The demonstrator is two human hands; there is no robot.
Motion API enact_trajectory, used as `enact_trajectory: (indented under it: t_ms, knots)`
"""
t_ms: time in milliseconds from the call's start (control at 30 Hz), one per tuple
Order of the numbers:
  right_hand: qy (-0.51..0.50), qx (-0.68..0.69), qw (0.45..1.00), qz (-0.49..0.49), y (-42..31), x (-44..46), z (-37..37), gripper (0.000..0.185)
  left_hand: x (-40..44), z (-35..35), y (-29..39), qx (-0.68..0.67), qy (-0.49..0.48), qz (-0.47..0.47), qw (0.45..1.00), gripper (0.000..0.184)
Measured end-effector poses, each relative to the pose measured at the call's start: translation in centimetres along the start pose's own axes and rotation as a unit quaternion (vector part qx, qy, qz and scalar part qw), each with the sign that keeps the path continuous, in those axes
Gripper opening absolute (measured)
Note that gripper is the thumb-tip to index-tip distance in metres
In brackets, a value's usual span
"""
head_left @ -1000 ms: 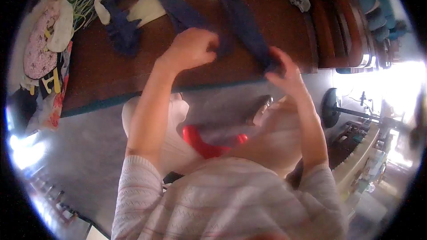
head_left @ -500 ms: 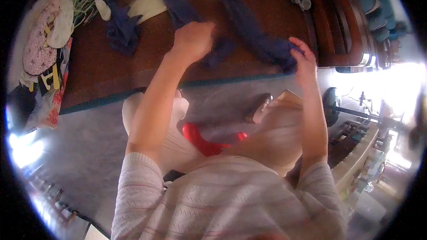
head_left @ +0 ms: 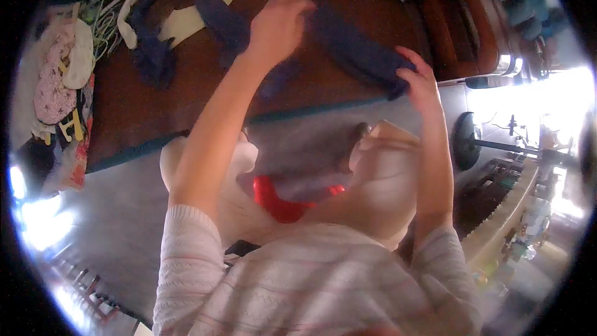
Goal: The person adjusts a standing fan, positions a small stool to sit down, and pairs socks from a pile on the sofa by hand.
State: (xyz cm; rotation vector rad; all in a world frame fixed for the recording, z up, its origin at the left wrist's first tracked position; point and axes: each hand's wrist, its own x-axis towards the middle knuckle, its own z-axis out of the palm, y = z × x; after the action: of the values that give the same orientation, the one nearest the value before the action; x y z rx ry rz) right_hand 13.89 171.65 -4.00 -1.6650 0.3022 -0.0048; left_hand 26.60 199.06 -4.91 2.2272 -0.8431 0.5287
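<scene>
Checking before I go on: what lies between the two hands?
In the head view, blue cloth lies between them, running from beside the left hand to the right hand.

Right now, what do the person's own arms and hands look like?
The left hand and right hand wear no gloves, and the forearms are bare, with no cables. Pale knitted sleeves, textured and faintly striped, end near the elbows.

the right hand [head_left: 424, 84] pinches 1 end of a dark blue cloth [head_left: 357, 50]; the blurred left hand [head_left: 278, 30] is near the other.
</scene>
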Motion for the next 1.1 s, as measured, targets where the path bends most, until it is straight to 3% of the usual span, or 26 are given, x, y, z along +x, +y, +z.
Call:
enact_trajectory:
  t_ms: [133,267,333,400,500,600,633,733,767,867,967,1100]
  knots:
    - [0.024,-0.047,0.998,-0.027,-1.7,-0.5,0.5,0.045,3.7,3.8,-0.4,0.203,-0.113,0.017,0.972,0.036]
    - [0.052,0.039,0.997,-0.036,-2.7,0.8,-1.0,0.041,7.9,3.7,-1.9,0.203,-0.284,-0.05,0.936,0.028]
    - [0.079,0.053,0.99,-0.102,-4.0,1.3,-1.4,0.039,9.3,1.5,-1.6,0.13,-0.174,-0.011,0.976,0.024]
    - [0.083,-0.017,0.983,-0.165,-4.9,0.8,-1.4,0.032,9.7,-1.2,-1.1,0.065,-0.136,-0.016,0.988,0.022]
    - [0.035,-0.189,0.964,-0.185,-4.2,0.1,-1.5,0.027,6.7,-2.5,-1.7,0.103,-0.136,0.005,0.985,0.022]
    - [-0.076,-0.372,0.89,-0.253,-2.9,-0.7,-0.5,0.029,2.1,-2.1,-2.9,0.119,-0.202,-0.006,0.972,0.024]
    - [-0.121,-0.387,0.889,-0.211,-2.5,-0.9,-0.2,0.026,1.1,-2.4,-3.1,0.118,-0.198,-0.002,0.973,0.024]
    - [-0.174,-0.423,0.864,-0.213,-2.5,-1.8,-0.6,0.024,-0.7,-3.5,-3.3,0.11,-0.181,-0.009,0.977,0.026]
    - [-0.197,-0.406,0.879,-0.156,-3.0,-1.9,-0.7,0.022,-0.8,-4.1,-3.4,0.105,-0.172,-0.022,0.979,0.027]
    - [-0.192,-0.45,0.853,-0.179,-4.4,-2.3,-0.1,0.019,-0.5,-5.9,-4.5,0.129,-0.167,-0.034,0.977,0.034]
    - [-0.252,-0.316,0.885,-0.232,-4.4,-1.3,0.3,0.013,-0.1,-7.0,-6.1,0.239,-0.166,0.017,0.956,0.039]
    - [-0.19,-0.224,0.925,-0.24,-4.7,-0.9,2.2,0.01,-0.2,-8.2,-6.1,0.329,-0.267,-0.071,0.903,0.028]
